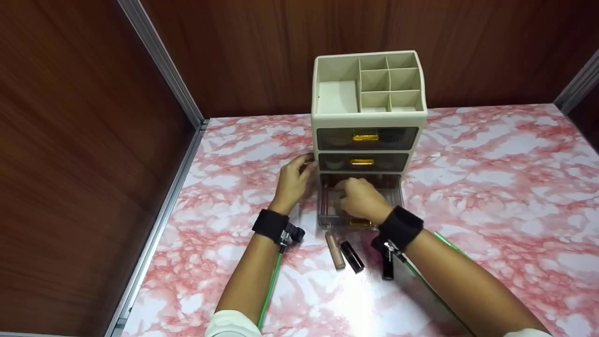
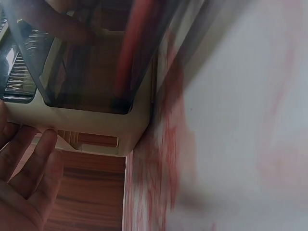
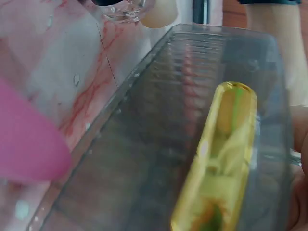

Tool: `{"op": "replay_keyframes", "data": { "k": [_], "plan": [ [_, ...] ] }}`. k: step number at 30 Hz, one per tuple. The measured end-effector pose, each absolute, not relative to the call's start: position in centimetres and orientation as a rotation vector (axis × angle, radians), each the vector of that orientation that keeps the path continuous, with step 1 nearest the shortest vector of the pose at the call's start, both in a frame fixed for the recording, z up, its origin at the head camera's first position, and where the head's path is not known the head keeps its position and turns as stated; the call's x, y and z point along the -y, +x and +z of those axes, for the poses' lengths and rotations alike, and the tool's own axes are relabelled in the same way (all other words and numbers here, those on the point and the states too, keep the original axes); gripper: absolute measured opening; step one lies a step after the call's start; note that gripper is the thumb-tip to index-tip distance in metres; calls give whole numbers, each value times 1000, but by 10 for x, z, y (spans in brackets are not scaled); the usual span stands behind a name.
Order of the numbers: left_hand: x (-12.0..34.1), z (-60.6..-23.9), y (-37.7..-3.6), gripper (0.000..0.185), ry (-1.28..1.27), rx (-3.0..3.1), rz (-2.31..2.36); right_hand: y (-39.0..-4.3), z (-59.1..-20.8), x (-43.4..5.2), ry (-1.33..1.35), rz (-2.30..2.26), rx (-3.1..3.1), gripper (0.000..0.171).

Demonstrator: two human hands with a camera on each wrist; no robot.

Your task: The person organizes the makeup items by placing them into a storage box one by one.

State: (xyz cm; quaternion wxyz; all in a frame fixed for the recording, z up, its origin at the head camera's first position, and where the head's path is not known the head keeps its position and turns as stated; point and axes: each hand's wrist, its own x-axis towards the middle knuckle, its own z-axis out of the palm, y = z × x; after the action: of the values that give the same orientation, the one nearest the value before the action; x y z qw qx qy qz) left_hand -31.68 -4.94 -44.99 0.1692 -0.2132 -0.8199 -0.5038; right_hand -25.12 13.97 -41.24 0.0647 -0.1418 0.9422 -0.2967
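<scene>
A cream cosmetics organizer (image 1: 369, 119) has its clear bottom drawer (image 1: 395, 217) pulled out. My left hand (image 1: 292, 180) rests its extended fingers against the organizer's left side. My right hand (image 1: 362, 199) reaches into the drawer with bent fingers; whether they pinch anything is hidden. A slim reddish stick (image 2: 132, 43) shows through the drawer's wall in the left wrist view. The drawer's gold handle (image 3: 216, 159) faces the right wrist camera. In front of the drawer lie a beige tube (image 1: 335, 250), a black lipstick-like tube (image 1: 352, 256) and another black tube (image 1: 388, 267).
A rounded pink object (image 3: 31, 137) appears beside the drawer in the right wrist view. Two upper drawers (image 1: 334, 139) are closed. Wood-grain panels (image 1: 243, 56) stand behind and at the left of the pink-and-white marbled table (image 1: 491, 187).
</scene>
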Motion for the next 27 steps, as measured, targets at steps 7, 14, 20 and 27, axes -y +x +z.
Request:
{"op": "replay_keyframes", "data": {
  "k": [7,14,20,27],
  "plan": [
    [47,-448,-318,28,-607,2313,-1441,-232,-391,-166,-492,-1103,-2864,32],
    [51,-452,-316,30,-603,2327,-1441,-208,-382,-200,-580,-1076,-2999,21],
    [52,-452,-316,28,-618,2322,-1406,-185,-385,-238,-481,-1042,-3031,18],
    [50,-451,-318,27,-634,2304,-1414,-166,-388,-274,-428,-896,-3134,18]
  ]
}}
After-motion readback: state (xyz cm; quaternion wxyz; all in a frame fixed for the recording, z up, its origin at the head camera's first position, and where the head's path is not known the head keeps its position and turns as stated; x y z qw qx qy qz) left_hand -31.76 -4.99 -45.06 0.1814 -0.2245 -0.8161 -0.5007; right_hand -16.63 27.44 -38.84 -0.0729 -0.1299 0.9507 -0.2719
